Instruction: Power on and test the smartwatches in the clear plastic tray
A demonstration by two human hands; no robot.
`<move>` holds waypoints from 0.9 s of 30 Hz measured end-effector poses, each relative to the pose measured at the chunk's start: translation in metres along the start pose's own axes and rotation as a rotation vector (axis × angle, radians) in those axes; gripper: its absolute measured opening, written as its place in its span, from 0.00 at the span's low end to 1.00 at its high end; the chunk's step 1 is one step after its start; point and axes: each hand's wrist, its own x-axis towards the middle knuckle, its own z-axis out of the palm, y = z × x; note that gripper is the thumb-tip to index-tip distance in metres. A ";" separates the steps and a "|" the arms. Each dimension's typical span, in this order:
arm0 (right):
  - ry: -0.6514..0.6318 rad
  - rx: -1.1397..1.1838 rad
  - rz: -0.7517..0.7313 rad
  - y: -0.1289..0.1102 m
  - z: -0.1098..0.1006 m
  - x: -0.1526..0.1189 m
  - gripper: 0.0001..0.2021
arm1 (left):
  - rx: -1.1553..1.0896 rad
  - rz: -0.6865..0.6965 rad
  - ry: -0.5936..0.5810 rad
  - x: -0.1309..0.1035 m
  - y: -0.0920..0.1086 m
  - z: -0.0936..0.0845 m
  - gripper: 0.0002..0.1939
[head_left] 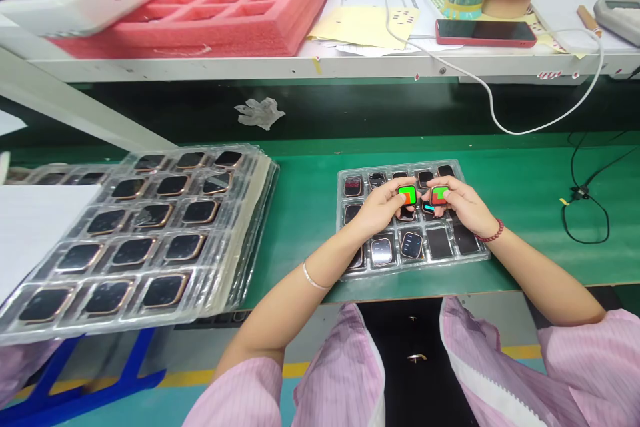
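My left hand (pixel 384 205) grips a smartwatch without a strap (pixel 408 195); its lit screen shows green and red, and the thumb presses on the glass. In my right hand (pixel 465 205) is a second strapless smartwatch (pixel 439 195), also lit green and red, with the thumb over its screen. Both are held just above a clear plastic tray (pixel 345 271) on the green bench. Several more watches sit in the tray's pockets, among them one with a pale screen (pixel 382 250) and one showing a menu (pixel 411 244). My hands hide some pockets.
Stacked clear trays (pixel 220 280) with dark-screened watches stand at the left, a white sheet (pixel 45 227) beside them. A black cable (pixel 583 197) lies at the right. On the shelf are a red foam tray (pixel 280 27), a phone (pixel 485 32) and a hanging white cable (pixel 493 107).
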 end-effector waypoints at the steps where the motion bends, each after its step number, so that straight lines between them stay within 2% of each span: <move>1: -0.001 -0.001 0.000 0.000 0.000 0.000 0.13 | 0.007 0.004 -0.001 0.000 0.000 0.000 0.24; 14: -0.047 -0.064 -0.090 0.010 -0.002 0.002 0.20 | 0.022 0.016 -0.036 0.001 -0.006 -0.002 0.32; 27: -0.053 -0.098 -0.096 0.004 0.001 0.001 0.15 | -0.027 0.042 -0.058 0.000 -0.007 0.001 0.27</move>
